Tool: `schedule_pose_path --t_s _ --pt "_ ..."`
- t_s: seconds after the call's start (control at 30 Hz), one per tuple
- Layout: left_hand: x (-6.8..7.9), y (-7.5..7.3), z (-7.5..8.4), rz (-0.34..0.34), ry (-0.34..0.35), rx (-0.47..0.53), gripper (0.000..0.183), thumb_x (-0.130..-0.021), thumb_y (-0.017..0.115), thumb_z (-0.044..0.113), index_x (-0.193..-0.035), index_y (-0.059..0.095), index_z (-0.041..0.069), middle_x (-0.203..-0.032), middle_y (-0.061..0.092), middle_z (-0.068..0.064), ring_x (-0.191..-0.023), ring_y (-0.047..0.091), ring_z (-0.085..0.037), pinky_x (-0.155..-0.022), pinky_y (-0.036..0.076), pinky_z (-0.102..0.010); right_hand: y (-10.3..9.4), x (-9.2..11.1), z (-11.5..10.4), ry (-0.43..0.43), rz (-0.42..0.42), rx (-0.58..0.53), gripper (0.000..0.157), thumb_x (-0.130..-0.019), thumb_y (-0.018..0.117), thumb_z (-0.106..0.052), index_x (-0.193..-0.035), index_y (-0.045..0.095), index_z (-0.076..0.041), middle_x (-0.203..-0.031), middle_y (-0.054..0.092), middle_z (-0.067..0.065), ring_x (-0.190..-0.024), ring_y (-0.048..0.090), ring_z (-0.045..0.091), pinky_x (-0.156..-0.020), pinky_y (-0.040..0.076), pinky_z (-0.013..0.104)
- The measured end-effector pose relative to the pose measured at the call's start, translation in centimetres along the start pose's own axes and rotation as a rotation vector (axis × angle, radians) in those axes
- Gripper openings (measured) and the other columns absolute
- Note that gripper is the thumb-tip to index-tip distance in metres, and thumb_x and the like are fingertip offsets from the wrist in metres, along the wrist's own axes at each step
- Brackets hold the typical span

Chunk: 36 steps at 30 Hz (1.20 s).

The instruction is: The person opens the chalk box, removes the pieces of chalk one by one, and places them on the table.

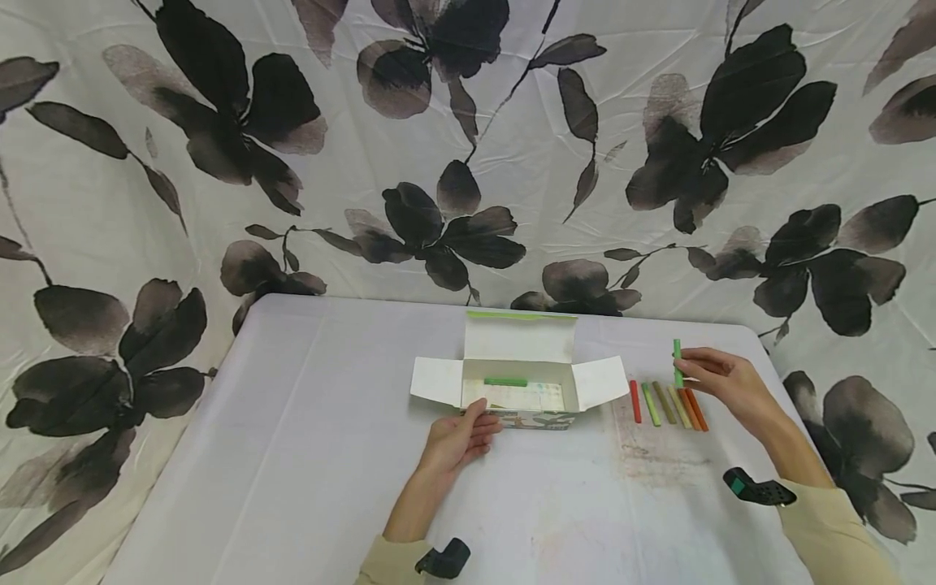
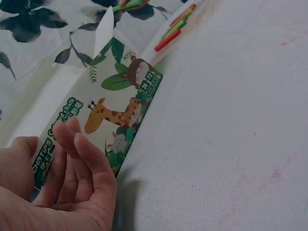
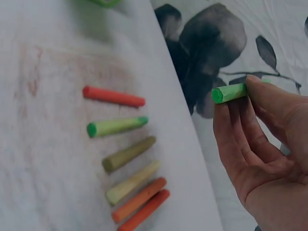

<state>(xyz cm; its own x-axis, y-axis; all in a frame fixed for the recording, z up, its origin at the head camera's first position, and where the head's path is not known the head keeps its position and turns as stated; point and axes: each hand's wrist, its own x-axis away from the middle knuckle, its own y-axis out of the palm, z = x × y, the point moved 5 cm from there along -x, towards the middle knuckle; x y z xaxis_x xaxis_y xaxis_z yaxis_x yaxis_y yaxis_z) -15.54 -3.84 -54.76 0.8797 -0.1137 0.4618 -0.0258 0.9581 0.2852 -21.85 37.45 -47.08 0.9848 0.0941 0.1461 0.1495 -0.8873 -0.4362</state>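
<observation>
An open white cardboard chalk box stands on the table, its flaps spread outward. Its front, printed with a giraffe and other animals, shows in the left wrist view. My left hand holds the box by its front wall near the left corner, thumb at the top edge and fingers along the outside. Inside the box lies a green chalk stick. Over at the right, my right hand pinches another green chalk stick between thumb and fingers, raised above the far end of a row of chalk.
Several chalk sticks lie side by side right of the box: a red stick, a light green stick, an olive stick, a pale yellow stick and two orange ones. Reddish smudges mark the white tablecloth nearby. A floral curtain hangs behind.
</observation>
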Motion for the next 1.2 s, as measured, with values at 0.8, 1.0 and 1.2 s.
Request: schedule_pose_path --t_s 0.8,1.0,1.2 --pt "-0.1 -0.1 0.0 -0.007 -0.003 0.006 0.053 -0.100 0.066 0.043 -0.114 0.069 -0.008 -0.096 0.077 -0.007 -0.078 0.069 -0.010 -0.069 0.056 -0.020 -2.7 2.6 7.6 0.217 0.066 0.196 0.072 -0.101 0.066 -0.043 -0.141 0.049 0.015 -0.136 0.060 0.025 -0.087 0.056 -0.014 -0.076 0.054 0.016" --pt "-0.1 0.0 0.0 0.001 -0.004 0.008 0.051 -0.102 0.065 0.041 -0.114 0.069 -0.008 -0.095 0.077 -0.007 -0.077 0.069 -0.010 -0.068 0.055 -0.020 -2.6 2.5 8.5 0.229 0.096 0.262 0.066 -0.101 0.067 -0.038 -0.135 0.054 0.016 -0.132 0.059 0.033 -0.082 0.056 -0.011 -0.069 0.051 0.014" --pt "-0.1 -0.1 -0.1 0.004 -0.005 0.007 0.052 -0.101 0.066 0.042 -0.114 0.069 -0.008 -0.096 0.077 -0.007 -0.077 0.068 -0.010 -0.069 0.055 -0.020 -2.2 2.2 8.0 0.183 0.124 0.326 0.052 -0.099 0.070 -0.027 -0.125 0.060 0.016 -0.108 0.073 0.024 -0.076 0.062 -0.002 -0.065 0.053 0.019"
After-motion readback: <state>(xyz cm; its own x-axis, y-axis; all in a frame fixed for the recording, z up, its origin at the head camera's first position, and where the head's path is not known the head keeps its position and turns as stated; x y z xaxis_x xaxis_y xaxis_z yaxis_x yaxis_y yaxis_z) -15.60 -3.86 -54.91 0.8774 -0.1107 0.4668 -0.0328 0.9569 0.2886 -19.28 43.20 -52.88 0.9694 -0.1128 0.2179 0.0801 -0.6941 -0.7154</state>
